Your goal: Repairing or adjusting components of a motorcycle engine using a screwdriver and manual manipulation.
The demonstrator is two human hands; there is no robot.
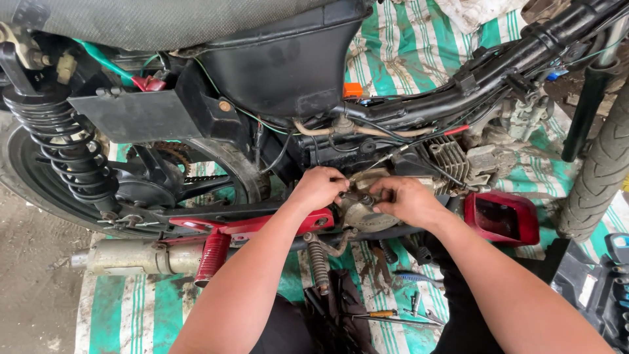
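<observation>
Both hands meet at the grey engine side cover (367,213) of the stripped motorcycle, low on its near flank, just beneath the black frame tube (458,85) and to the left of the finned cylinder (452,160); the cover lies directly ahead of the person, between the two forearms, so neither hand has any distance to close; the left hand (319,188) sits at the cover's upper left edge and the right hand (407,200) at its upper right, the two nearly touching across a small fitting (362,196) at the top of the cover; the cover's broad face is turned towards the camera, its rounded lower edge hanging just above the exhaust pipe (141,257) line

The left hand is curled into a loose fist, knuckles up, fingertips pinched on something at the fitting; what exactly sits between them is too small to tell; the right hand is also closed, fingers folded down over the cover's top edge, thumb tucked towards the left hand, gripping or pressing the cover itself; no tool is clearly visible in either

Around them: a red side panel (503,216) lies just to the right of the right wrist; the kick-start lever (319,262) hangs below the left forearm; loose hand tools (393,316) rest on the green-and-white striped tarpaulin (141,311) between the person's knees; the rear shock spring (62,147) stands well off to the left
</observation>
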